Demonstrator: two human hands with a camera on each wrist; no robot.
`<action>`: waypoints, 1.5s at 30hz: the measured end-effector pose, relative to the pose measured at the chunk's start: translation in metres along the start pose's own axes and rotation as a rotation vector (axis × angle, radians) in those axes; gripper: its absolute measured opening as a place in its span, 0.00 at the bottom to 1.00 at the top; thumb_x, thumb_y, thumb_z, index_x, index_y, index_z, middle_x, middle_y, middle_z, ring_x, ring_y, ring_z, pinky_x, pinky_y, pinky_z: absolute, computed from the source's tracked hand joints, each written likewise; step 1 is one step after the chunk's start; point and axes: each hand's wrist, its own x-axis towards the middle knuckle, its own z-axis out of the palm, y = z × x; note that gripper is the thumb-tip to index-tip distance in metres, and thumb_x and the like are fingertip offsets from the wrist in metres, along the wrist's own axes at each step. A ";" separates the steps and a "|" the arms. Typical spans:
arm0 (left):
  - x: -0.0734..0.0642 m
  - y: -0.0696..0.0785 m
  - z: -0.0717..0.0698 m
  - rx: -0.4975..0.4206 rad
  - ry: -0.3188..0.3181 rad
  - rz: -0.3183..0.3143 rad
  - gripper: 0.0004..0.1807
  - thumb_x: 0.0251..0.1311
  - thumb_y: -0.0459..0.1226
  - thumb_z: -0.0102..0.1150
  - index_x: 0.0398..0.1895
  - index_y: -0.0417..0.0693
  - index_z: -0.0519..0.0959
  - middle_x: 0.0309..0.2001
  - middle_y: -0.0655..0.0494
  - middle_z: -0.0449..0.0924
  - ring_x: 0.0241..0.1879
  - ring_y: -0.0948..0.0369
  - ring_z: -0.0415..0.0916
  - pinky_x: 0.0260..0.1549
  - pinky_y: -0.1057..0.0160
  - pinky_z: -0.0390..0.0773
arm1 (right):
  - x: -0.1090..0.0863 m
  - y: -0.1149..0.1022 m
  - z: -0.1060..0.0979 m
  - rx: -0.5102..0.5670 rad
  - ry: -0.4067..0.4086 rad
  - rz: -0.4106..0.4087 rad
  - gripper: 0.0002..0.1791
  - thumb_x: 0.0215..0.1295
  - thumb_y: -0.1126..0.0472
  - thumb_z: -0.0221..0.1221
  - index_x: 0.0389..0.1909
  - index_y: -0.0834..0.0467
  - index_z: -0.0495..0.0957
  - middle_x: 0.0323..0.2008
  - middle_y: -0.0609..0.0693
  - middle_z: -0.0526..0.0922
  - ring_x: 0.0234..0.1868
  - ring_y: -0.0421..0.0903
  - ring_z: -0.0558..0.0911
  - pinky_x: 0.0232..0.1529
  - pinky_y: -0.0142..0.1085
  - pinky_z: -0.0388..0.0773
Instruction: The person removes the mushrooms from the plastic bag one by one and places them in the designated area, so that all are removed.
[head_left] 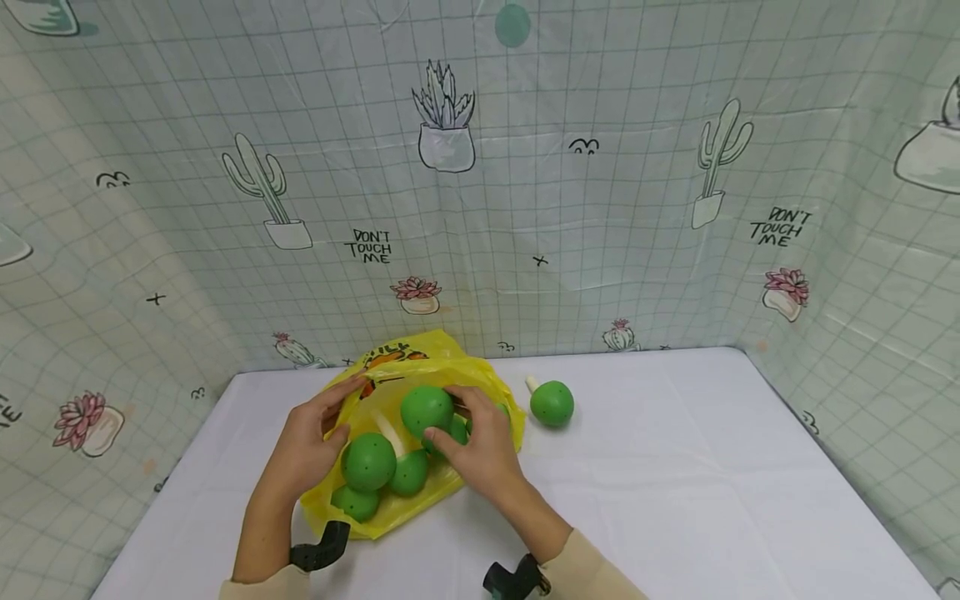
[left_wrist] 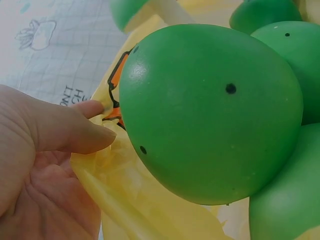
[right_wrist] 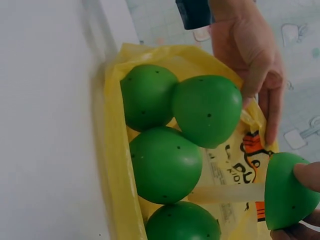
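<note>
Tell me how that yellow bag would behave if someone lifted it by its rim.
The yellow bag would likely flop and fold, since its sides look thin and creased. It would probably sag at the bottom, as several green pieces lie inside. Those might shift or roll if it tilted, given how round they look.
</note>
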 end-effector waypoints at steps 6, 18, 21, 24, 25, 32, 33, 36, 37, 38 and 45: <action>0.000 0.000 -0.001 0.004 0.005 -0.001 0.36 0.64 0.13 0.52 0.75 0.38 0.71 0.78 0.45 0.66 0.73 0.40 0.67 0.65 0.47 0.74 | 0.002 -0.004 -0.006 0.025 0.016 -0.007 0.30 0.63 0.67 0.73 0.64 0.68 0.75 0.60 0.62 0.81 0.61 0.59 0.83 0.61 0.51 0.83; 0.000 0.001 -0.001 0.014 0.001 -0.006 0.36 0.64 0.13 0.52 0.76 0.38 0.70 0.78 0.45 0.66 0.73 0.40 0.67 0.66 0.46 0.73 | 0.007 -0.019 -0.031 0.003 0.059 -0.032 0.30 0.61 0.66 0.74 0.64 0.67 0.77 0.59 0.60 0.82 0.60 0.57 0.84 0.61 0.47 0.83; 0.000 0.001 0.000 0.017 -0.002 -0.005 0.36 0.64 0.13 0.52 0.76 0.37 0.70 0.78 0.45 0.66 0.73 0.40 0.67 0.66 0.46 0.73 | 0.009 -0.021 -0.039 0.003 0.070 -0.041 0.30 0.61 0.66 0.74 0.64 0.67 0.78 0.59 0.59 0.82 0.59 0.57 0.85 0.61 0.46 0.83; 0.000 0.002 0.000 0.020 -0.004 -0.010 0.36 0.64 0.13 0.52 0.76 0.38 0.70 0.78 0.45 0.66 0.73 0.40 0.67 0.66 0.46 0.73 | 0.010 -0.024 -0.047 0.012 0.079 -0.049 0.30 0.61 0.67 0.75 0.64 0.66 0.78 0.58 0.58 0.83 0.58 0.56 0.85 0.61 0.45 0.83; 0.000 0.002 0.000 0.020 -0.005 -0.013 0.36 0.64 0.13 0.52 0.76 0.38 0.70 0.78 0.45 0.66 0.73 0.40 0.67 0.66 0.46 0.73 | 0.011 -0.025 -0.050 0.013 0.082 -0.051 0.30 0.61 0.67 0.75 0.64 0.66 0.78 0.58 0.58 0.83 0.58 0.56 0.85 0.61 0.45 0.83; 0.000 0.004 0.000 0.025 -0.001 -0.019 0.36 0.64 0.13 0.53 0.76 0.37 0.69 0.78 0.44 0.66 0.72 0.39 0.68 0.66 0.47 0.73 | 0.012 -0.032 -0.070 0.032 0.098 -0.050 0.31 0.61 0.68 0.74 0.64 0.68 0.77 0.59 0.60 0.82 0.59 0.58 0.84 0.65 0.49 0.80; 0.000 0.004 0.000 0.026 0.000 -0.018 0.36 0.64 0.13 0.53 0.76 0.37 0.69 0.78 0.44 0.66 0.72 0.39 0.68 0.66 0.47 0.73 | 0.012 -0.033 -0.072 0.029 0.104 -0.051 0.31 0.61 0.68 0.74 0.64 0.68 0.77 0.59 0.60 0.82 0.59 0.58 0.85 0.65 0.48 0.80; 0.000 0.004 0.000 0.027 0.002 -0.017 0.36 0.64 0.13 0.53 0.76 0.37 0.69 0.77 0.44 0.66 0.72 0.39 0.68 0.66 0.47 0.72 | 0.013 -0.034 -0.081 0.014 0.121 -0.057 0.31 0.61 0.68 0.74 0.64 0.69 0.77 0.59 0.61 0.83 0.58 0.58 0.85 0.64 0.46 0.81; 0.000 0.004 0.001 0.027 0.001 -0.017 0.36 0.64 0.13 0.53 0.76 0.37 0.69 0.77 0.44 0.66 0.72 0.39 0.68 0.66 0.47 0.72 | 0.014 -0.034 -0.083 0.008 0.125 -0.058 0.31 0.61 0.68 0.74 0.64 0.69 0.77 0.59 0.61 0.83 0.58 0.58 0.85 0.64 0.46 0.81; 0.000 0.004 0.001 0.027 0.001 -0.019 0.36 0.64 0.13 0.53 0.76 0.37 0.69 0.77 0.44 0.66 0.72 0.39 0.68 0.66 0.47 0.73 | 0.014 -0.034 -0.086 0.002 0.127 -0.055 0.31 0.61 0.67 0.75 0.64 0.69 0.77 0.60 0.61 0.83 0.58 0.58 0.85 0.64 0.45 0.81; 0.000 0.004 0.001 0.029 -0.003 -0.025 0.36 0.65 0.13 0.53 0.77 0.38 0.69 0.78 0.45 0.66 0.72 0.39 0.68 0.66 0.47 0.72 | 0.015 -0.033 -0.105 0.000 0.151 -0.035 0.32 0.61 0.68 0.75 0.65 0.69 0.76 0.60 0.62 0.82 0.60 0.58 0.84 0.63 0.41 0.81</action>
